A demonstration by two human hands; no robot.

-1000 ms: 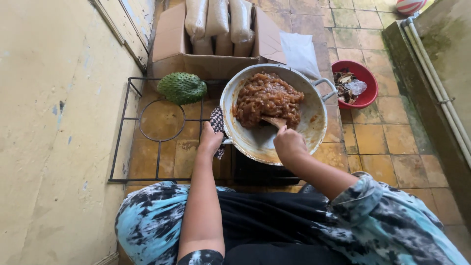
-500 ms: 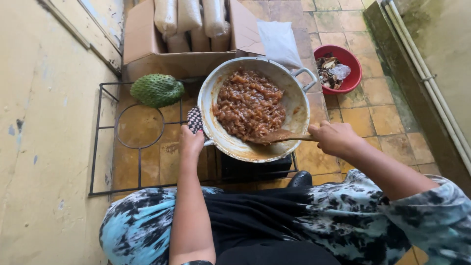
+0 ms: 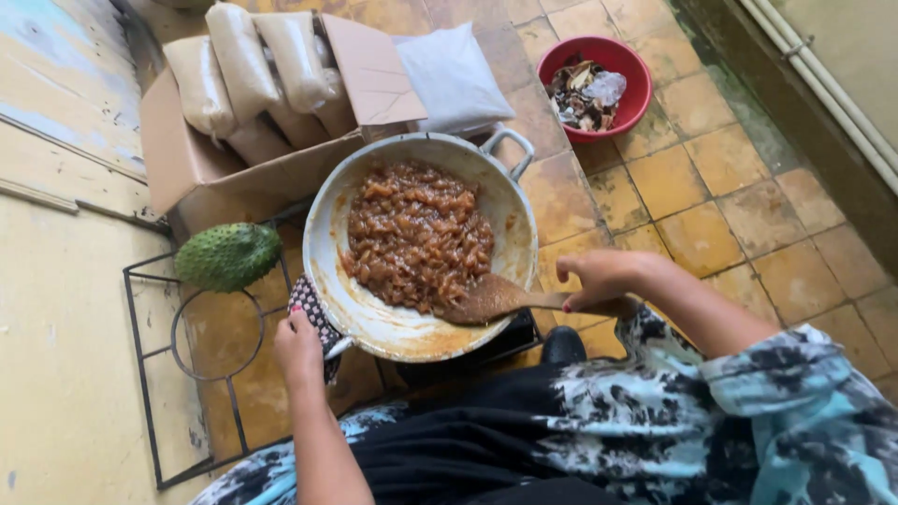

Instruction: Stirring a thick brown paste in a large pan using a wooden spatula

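A wide metal pan [image 3: 332, 220] holds a chunky brown cooked mixture [image 3: 416, 234] and sits on a dark stove [image 3: 486, 346]. My left hand [image 3: 297, 348] grips the pan's near handle through a checked cloth [image 3: 313, 313]. My right hand [image 3: 603, 279] holds a wooden spatula [image 3: 496, 299] by its handle, with the blade resting inside the pan at the near edge of the mixture.
A green spiky fruit [image 3: 227, 255] lies on a black wire rack [image 3: 159, 374] at the left. A cardboard box [image 3: 187, 159] of filled bags stands behind the pan, next to a white bag [image 3: 454, 79]. A red bowl [image 3: 627, 56] of scraps sits on the tiled floor.
The spatula has gone from the middle of the mixture to the pan's near right edge, and my right hand has drawn back to the right. The mound now lies spread flatter. The view has shifted.
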